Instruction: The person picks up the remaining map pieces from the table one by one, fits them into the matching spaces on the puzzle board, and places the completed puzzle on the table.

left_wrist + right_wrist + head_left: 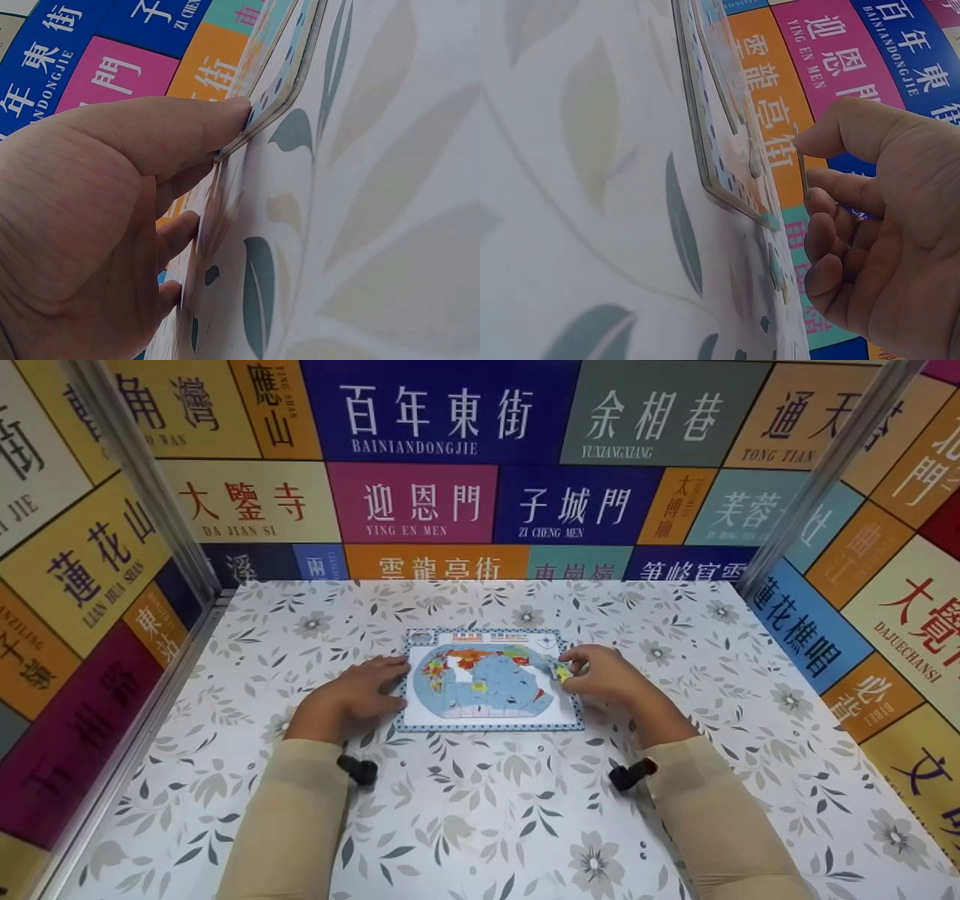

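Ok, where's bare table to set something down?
Tablecloth between the forearms, in front of the map puzzle; also behind it, toward the wall. Crowded: its sides, left hand touching one, right hand holding a piece at the other.

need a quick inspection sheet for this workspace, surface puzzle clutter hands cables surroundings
Surface: table, white with a grey floral print.
Job's things: map puzzle lies flat with gaps; one puzzle piece is held near its right edge.
Clutter: small object beside the puzzle in the right wrist view, unclear.
Hands: left hand touches the puzzle's left edge; right hand pinches the piece.
Cables: nothing seen.
Surroundings: coloured lettered wall panels, metal posts.
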A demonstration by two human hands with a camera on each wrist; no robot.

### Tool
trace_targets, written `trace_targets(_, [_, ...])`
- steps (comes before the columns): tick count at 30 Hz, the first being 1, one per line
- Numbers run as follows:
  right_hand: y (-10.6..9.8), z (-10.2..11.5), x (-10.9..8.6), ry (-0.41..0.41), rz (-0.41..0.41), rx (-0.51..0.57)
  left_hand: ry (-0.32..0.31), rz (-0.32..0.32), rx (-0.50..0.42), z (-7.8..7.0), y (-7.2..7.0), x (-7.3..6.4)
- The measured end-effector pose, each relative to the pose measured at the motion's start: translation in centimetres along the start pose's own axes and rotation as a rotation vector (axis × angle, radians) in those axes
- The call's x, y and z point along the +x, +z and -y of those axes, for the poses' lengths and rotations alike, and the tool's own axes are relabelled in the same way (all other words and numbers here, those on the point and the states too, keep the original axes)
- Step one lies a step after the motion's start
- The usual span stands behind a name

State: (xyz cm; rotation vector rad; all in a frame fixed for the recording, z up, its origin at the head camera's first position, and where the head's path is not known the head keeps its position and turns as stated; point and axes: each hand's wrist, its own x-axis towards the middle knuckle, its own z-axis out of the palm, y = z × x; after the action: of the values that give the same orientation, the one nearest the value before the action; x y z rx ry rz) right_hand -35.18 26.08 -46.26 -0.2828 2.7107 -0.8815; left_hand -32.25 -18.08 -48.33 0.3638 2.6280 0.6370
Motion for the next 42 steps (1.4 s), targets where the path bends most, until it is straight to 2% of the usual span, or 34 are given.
trace_targets(11, [1.0,0.3,0.3,-0.017,0.008,-0.008,-0.049,0.000,-0.017,-0.1,0.2,0.3])
trace_targets(28, [2.0,0.7,0.7,0.021,0.024,0.001,0.003,0.003,-0.007,0.2,0.1,0.4])
trace_targets(42, [2.2,0.8,0.6,0.003,0.037,0.006,-0.021,0.004,-0.007,-0.1,0.1,0.3])
